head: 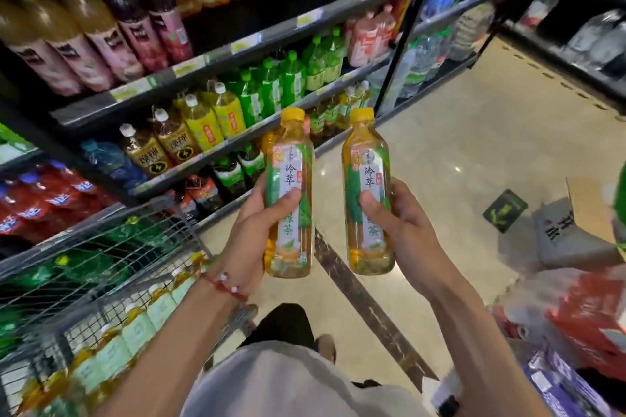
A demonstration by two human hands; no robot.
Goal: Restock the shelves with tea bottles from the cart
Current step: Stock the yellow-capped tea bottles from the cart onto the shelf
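I hold two tea bottles upright at frame centre: left hand [261, 223] grips one [288, 193], right hand [403, 223] grips the other [367, 193]. Cart [101, 247] lower left; shelves [210, 57] upper left. I should place them label-forward, one at a time.

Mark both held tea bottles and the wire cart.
left tea bottle [292, 166]: head view, on its white label panel.
right tea bottle [372, 169]: head view, on its white label panel.
wire cart [84, 284]: head view, on its mesh side wall.
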